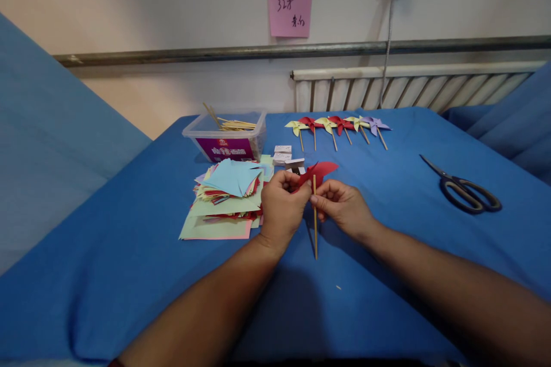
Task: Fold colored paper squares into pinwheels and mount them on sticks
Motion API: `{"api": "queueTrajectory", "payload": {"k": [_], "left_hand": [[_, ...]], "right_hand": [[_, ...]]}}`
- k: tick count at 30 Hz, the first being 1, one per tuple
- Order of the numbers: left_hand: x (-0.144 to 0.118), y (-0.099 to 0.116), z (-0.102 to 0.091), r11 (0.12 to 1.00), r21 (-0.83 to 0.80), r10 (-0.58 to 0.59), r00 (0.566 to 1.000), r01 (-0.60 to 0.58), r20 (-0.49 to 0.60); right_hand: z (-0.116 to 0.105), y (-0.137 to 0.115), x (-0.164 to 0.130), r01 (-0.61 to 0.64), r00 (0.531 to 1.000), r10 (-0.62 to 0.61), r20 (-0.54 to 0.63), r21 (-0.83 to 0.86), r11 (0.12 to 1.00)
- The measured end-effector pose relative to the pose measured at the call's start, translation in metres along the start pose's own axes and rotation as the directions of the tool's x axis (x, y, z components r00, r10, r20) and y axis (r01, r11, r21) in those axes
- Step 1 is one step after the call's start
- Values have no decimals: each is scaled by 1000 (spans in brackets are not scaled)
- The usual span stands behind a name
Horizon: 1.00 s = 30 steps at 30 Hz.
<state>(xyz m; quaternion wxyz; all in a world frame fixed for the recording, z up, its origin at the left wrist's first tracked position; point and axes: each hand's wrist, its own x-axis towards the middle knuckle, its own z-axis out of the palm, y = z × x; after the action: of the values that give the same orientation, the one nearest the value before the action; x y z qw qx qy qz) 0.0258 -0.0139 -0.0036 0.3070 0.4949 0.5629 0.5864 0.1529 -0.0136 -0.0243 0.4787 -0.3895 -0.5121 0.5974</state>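
Observation:
A red paper pinwheel (pixel 323 170) is between my two hands above the middle of the blue-covered table. Its thin wooden stick (pixel 315 229) points down toward me, with the upper end against the red paper. My left hand (pixel 283 202) pinches the paper from the left, and its fingertips are partly hidden behind the paper. My right hand (pixel 342 206) is closed at the stick, thumb and fingers pressed together just below the paper. Whatever fastens paper to stick is hidden by my fingers. Behind my left hand stands a small opened box (pixel 295 164).
Left of my hands lies a stack of coloured paper sheets (pixel 235 178). Behind it a clear plastic tub (pixel 258 140) holds wooden sticks. Several finished pinwheels (pixel 342 125) form a row at the back. Black-handled scissors (pixel 465 189) lie right. Small white boxes (pixel 282 156) sit near the tub.

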Motion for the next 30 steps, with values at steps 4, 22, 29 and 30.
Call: {"api": "queueTrajectory", "payload": {"k": [4, 22, 29, 30], "left_hand": [[0, -1, 0, 1000, 11, 6, 1000, -6, 4], [-3, 4, -1, 999, 4, 34, 999, -34, 30], [-6, 9, 0, 992, -129, 7, 996, 5, 93], [-6, 8, 0, 991, -135, 13, 995, 0, 98]], "right_hand": [[1, 0, 0, -5, 1000, 4, -23, -8, 1000], [3, -1, 2, -3, 1000, 3, -25, -28, 1000], [4, -4, 3, -10, 999, 8, -49, -41, 999], [4, -4, 3, -10, 999, 8, -50, -43, 999]]}}
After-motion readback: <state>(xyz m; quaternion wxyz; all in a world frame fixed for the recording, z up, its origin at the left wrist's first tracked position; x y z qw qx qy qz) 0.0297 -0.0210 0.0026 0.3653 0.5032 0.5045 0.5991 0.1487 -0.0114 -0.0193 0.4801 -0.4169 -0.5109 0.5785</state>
